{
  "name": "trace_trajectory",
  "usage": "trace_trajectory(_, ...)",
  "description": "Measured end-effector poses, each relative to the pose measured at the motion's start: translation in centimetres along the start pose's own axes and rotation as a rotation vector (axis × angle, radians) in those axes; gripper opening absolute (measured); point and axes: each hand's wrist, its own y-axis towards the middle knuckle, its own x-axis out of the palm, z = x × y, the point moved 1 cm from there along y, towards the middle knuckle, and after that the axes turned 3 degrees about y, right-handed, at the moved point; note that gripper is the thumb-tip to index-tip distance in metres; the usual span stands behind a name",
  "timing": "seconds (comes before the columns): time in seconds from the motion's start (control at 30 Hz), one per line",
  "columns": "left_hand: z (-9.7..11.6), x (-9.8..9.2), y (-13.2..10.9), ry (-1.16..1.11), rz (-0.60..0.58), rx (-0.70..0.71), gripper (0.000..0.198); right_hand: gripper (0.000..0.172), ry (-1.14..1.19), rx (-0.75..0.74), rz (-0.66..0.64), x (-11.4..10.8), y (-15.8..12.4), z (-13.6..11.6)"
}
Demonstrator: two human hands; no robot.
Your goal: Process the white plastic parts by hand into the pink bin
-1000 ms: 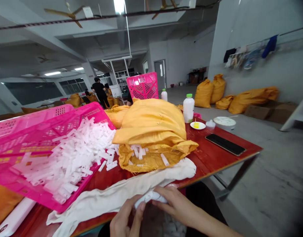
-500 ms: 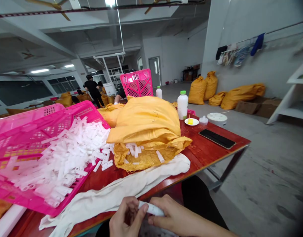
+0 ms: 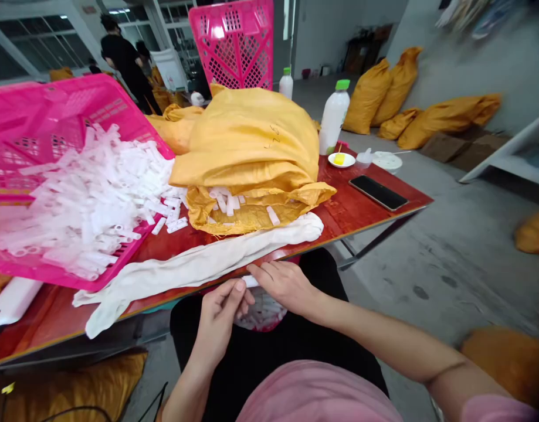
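One small white plastic piece [image 3: 250, 282] shows as a sliver between the left hand [image 3: 220, 316] and the right hand [image 3: 283, 286], just at the table edge, with most of it hidden. Its long axis seems to run crosswise, from hand to hand, though so little shows that this is uncertain. The right hand is nearer: its fingers [image 3: 269, 274] lie together over the visible end, while the left hand's fingers [image 3: 234, 299] curl up close beside it, slightly apart. Whether either hand clamps the piece, I cannot tell.

Below the hands, on the person's black trousers [image 3: 207, 334], sits a mesh bag of white pieces [image 3: 257, 313], partly hidden. A long off-white cloth [image 3: 194, 272] lies along the red tabletop [image 3: 339, 217]. To the left, a tilted pink plastic basket [image 3: 75, 99] holds a heap of white plastic tubes [image 3: 93, 205], and a few more lie in the folded mouth of a yellow woven sack [image 3: 247, 140].

Beyond stand a white plastic bottle [image 3: 334, 117], and a black phone [image 3: 378, 192] lies to its right. Farther off are an upright pink crate [image 3: 231, 44], a co-worker in black [image 3: 124, 61] and filled yellow sacks [image 3: 383, 94].
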Motion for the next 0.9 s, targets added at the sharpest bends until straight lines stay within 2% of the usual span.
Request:
trace_trajectory(0.07, -0.2, 0.3, -0.3, 0.101, -0.048, 0.072, 0.036, 0.021, 0.063, 0.011, -0.046, 0.0, -0.3, 0.2)
trace_trajectory(0.13, -0.7, -0.1, -0.2, 0.162, -0.19, 0.081, 0.03, 0.015, 0.204, 0.047, -0.121, 0.6, -0.9, 0.3)
trace_trajectory(0.2, -1.0, -1.7, 0.9, 0.223, -0.343, 0.036, 0.034, 0.01, 0.383, 0.112, -0.185, 1.9, -2.1, 0.4)
trace_trajectory(0.23, -1.0, -3.2, 1.9, 0.282, -0.337, 0.029, 0.037, 0.008, 0.449, 0.146, -0.198, 2.8, -2.7, 0.5)
trace_trajectory(0.27, -0.9, -5.0, 3.2, 0.366, -0.263, 0.042, 0.039, 0.009, 0.484, 0.173, -0.199, 3.7, -3.4, 0.7)
trace_trajectory(0.3, -0.7, -7.1, 4.7, 0.473, -0.109, 0.076, 0.04, 0.014, 0.487, 0.192, -0.189, 4.6, -4.1, 0.9)
trace_trajectory(0.37, -0.2, -11.5, 8.3, 0.745, 0.271, 0.216, 0.037, 0.029, 0.443, 0.196, -0.171, 5.7, -4.8, 1.4)
trace_trajectory(0.4, 0.0, -13.4, 10.1, 0.899, 0.397, 0.251, 0.035, 0.035, 0.429, 0.182, -0.183, 5.7, -4.8, 1.7)
trace_trajectory(0.47, -0.3, -16.1, 13.4, 0.962, 0.441, 0.257, 0.029, 0.032, 0.491, 0.146, -0.277, 4.4, -3.7, 2.7)
trace_trajectory(0.53, -1.2, -17.3, 15.8, 0.965, 0.429, 0.254, 0.018, 0.011, 0.63, 0.144, -0.382, 2.0, -1.4, 4.3)
trace_trajectory(0.57, -1.7, -17.6, 16.5, 0.958, 0.422, 0.252, 0.014, 0.01, 0.679, 0.174, -0.404, 0.8, 0.1, 5.4)
trace_trajectory(0.6, -2.3, -17.7, 16.9, 0.948, 0.413, 0.246, 0.013, 0.017, 0.652, 0.241, -0.377, -0.3, 1.6, 6.7)
trace_trajectory(0.67, -3.3, -17.8, 17.0, 0.923, 0.395, 0.227, 0.016, 0.024, 0.406, 0.453, -0.318, -1.4, 4.5, 9.5)
trace_trajectory(0.77, -4.1, -18.0, 15.6, 0.893, 0.394, 0.188, 0.015, 0.034, 0.055, 0.696, -0.397, 0.0, 7.2, 12.5)
trace_trajectory(0.83, -4.1, -18.0, 14.3, 0.868, 0.405, 0.165, 0.018, 0.032, 0.015, 0.71, -0.454, 1.8, 8.1, 13.2)
trace_trajectory(0.9, -3.6, -17.7, 12.6, 0.825, 0.396, 0.162, 0.023, 0.026, 0.055, 0.66, -0.464, 3.0, 8.2, 13.2)
